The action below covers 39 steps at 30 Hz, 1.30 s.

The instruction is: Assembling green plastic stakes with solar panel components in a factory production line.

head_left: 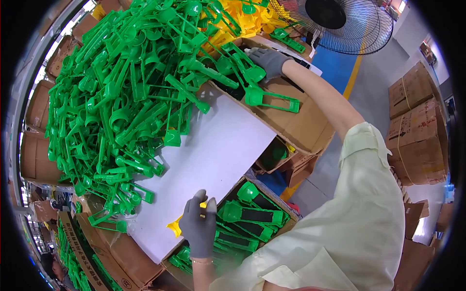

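Yellow part [175, 226] | plastic, flat | L hand [199, 228] grips it | R hand [268, 61] grasps green part [264, 97]

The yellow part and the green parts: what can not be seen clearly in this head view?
- yellow part: mostly hidden by the left hand; shape unclear.
- right hand: fingertips buried among green parts; grip unclear.
- box of green parts: near end hidden by sleeve.
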Each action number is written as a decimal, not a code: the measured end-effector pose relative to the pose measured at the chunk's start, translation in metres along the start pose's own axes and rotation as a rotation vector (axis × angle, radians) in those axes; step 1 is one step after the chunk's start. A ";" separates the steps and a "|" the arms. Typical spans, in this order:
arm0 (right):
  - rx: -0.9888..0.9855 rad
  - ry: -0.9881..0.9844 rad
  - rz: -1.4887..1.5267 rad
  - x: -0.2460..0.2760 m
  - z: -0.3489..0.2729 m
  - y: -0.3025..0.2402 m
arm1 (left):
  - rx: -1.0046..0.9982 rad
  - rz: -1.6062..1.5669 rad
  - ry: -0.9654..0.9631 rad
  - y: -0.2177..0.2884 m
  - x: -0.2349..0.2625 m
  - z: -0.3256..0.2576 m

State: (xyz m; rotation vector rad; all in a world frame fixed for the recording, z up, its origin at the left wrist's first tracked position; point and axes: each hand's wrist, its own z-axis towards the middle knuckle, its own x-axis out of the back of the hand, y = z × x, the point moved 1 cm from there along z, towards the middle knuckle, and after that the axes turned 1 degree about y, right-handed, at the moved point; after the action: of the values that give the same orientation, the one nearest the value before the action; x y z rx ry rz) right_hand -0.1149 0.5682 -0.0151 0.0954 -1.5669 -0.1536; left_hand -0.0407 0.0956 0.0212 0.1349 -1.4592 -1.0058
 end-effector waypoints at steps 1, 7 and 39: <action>-0.001 0.002 0.000 0.003 0.005 0.002 | -0.002 0.000 0.000 0.004 -0.004 0.006; 0.010 -0.228 0.033 0.011 0.020 0.004 | -0.025 -0.017 -0.102 0.023 -0.016 0.019; -0.101 0.264 0.272 0.140 -0.068 -0.032 | 0.170 -0.121 0.074 -0.013 0.020 -0.013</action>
State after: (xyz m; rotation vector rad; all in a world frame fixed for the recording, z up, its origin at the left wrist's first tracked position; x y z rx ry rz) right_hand -0.0489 0.5126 0.1176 -0.1703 -1.2918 -0.0048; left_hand -0.0398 0.0690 0.0259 0.3839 -1.4809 -0.9624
